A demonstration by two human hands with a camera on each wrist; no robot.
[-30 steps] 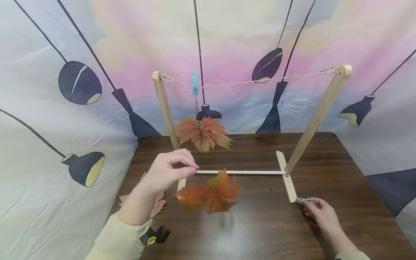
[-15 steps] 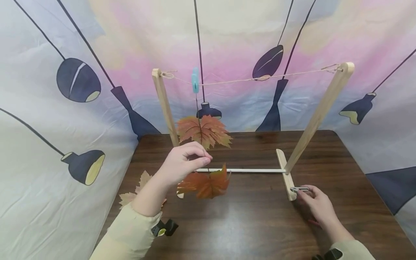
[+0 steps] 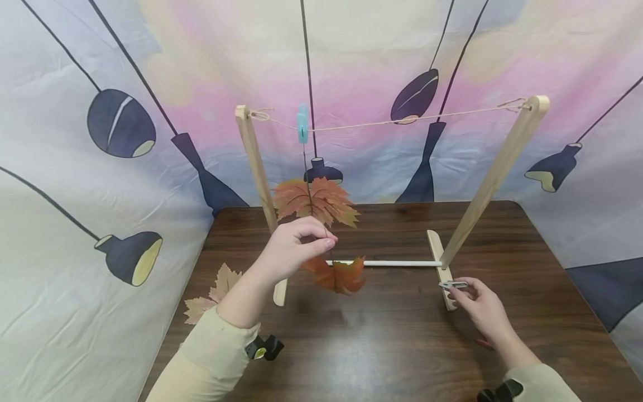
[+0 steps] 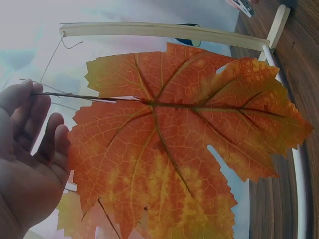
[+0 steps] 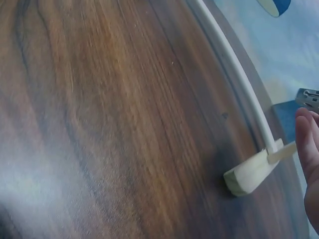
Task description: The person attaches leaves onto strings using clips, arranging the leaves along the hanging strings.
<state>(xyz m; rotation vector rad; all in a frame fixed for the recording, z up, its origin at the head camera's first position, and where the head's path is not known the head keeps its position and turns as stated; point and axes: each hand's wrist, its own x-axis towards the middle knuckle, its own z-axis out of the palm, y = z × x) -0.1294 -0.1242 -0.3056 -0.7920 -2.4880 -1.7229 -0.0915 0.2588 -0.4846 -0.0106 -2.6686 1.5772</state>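
Note:
My left hand (image 3: 298,245) pinches the thin dark stem of an orange-red maple leaf (image 4: 164,124) between thumb and fingertips. The leaf hangs below the hand, in front of the rack's white rod (image 3: 397,263). My right hand (image 3: 482,307) pinches a small grey clothespin (image 3: 453,285) near the rack's right foot; in the right wrist view only the tip of the clothespin (image 5: 309,98) shows at the edge. A light-blue clothespin (image 3: 302,124) sits on the string (image 3: 382,126) and grips the stem of another orange leaf (image 3: 316,202), which dangles behind my left hand.
Two wooden posts, left (image 3: 257,167) and right (image 3: 494,181), hold up the string over the brown table (image 3: 382,340). A pale leaf (image 3: 216,293) lies at the left, partly behind my forearm. Something small and red (image 3: 484,344) lies below my right wrist.
My left hand has moved right and a little up with the leaf, which now swings less. My right hand has lifted slightly and shifted left with the grey clothespin.

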